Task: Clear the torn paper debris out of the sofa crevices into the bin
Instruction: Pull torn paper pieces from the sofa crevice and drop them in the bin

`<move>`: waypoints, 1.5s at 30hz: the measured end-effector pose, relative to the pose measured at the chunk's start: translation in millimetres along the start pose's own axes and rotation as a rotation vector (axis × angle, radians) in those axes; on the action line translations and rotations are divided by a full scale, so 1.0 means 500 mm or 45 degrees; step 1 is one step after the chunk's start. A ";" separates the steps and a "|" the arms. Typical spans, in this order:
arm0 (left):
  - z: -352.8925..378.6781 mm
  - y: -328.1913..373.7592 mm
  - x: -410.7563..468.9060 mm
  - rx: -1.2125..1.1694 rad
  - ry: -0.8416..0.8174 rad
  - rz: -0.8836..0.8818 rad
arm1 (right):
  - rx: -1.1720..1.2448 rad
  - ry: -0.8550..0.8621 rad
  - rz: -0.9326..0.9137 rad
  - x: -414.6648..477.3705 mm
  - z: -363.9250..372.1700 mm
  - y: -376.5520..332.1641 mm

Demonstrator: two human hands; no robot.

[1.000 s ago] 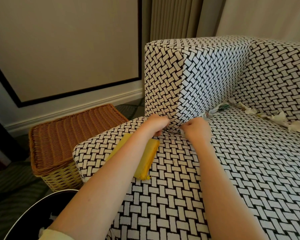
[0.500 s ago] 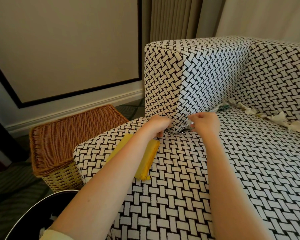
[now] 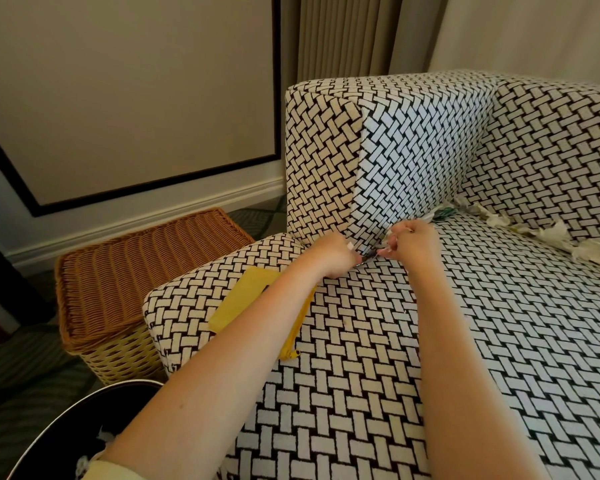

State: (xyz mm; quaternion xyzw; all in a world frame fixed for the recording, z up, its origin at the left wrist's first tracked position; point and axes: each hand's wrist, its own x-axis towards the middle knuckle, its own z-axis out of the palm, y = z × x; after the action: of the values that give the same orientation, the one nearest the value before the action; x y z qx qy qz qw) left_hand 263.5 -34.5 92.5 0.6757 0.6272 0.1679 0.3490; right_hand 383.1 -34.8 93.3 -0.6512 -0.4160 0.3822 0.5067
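Note:
Both hands work at the crevice where the sofa's left armrest (image 3: 413, 143) meets the seat cushion (image 3: 499, 323). My left hand (image 3: 331, 256) is closed at the crevice's front corner, its fingertips at a dark scrap. My right hand (image 3: 411, 239) pinches a small torn paper scrap (image 3: 390, 245) just above the gap. More torn paper scraps (image 3: 551, 237) lie along the back crevice at the right, and a few (image 3: 440, 213) sit farther along the armrest gap. The dark round bin (image 3: 59, 441) stands on the floor at bottom left, with pale scraps inside.
A yellow pouch (image 3: 243, 299) lies on the seat's front left corner, partly under my left forearm. A wicker basket (image 3: 136, 271) with a closed lid stands on the floor left of the sofa, close to the bin. A curtain (image 3: 340, 36) hangs behind the armrest.
My right hand has lifted slightly from the crevice and shifted right, drawing a scrap up out of the gap. My left hand has stayed at the corner.

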 end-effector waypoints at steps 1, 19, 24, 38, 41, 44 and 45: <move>0.006 0.004 -0.005 0.124 0.055 0.105 | 0.013 -0.012 0.017 0.001 -0.002 -0.002; 0.065 0.027 -0.002 -0.012 0.359 0.517 | 0.434 -0.489 0.110 -0.024 -0.043 -0.054; 0.046 0.040 -0.006 0.003 0.363 0.464 | 0.610 -0.670 0.117 -0.032 -0.042 -0.054; 0.004 0.010 -0.028 -0.168 0.221 0.555 | 0.080 -0.020 0.097 0.021 0.011 0.026; 0.002 0.012 -0.039 -0.089 0.037 0.534 | 0.533 0.017 0.252 0.028 0.013 0.026; 0.006 0.006 -0.038 -0.054 -0.072 0.453 | 0.534 0.047 0.279 0.043 0.018 0.032; 0.006 0.004 -0.038 -0.073 -0.068 0.428 | 0.460 0.059 0.275 0.048 0.020 0.036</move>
State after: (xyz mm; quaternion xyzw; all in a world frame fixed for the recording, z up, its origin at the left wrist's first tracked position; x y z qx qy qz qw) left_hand 264.1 -53.5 95.6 0.7653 0.4906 0.2235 0.3517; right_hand 385.3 -11.8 71.7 -0.5992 -0.2569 0.4876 0.5807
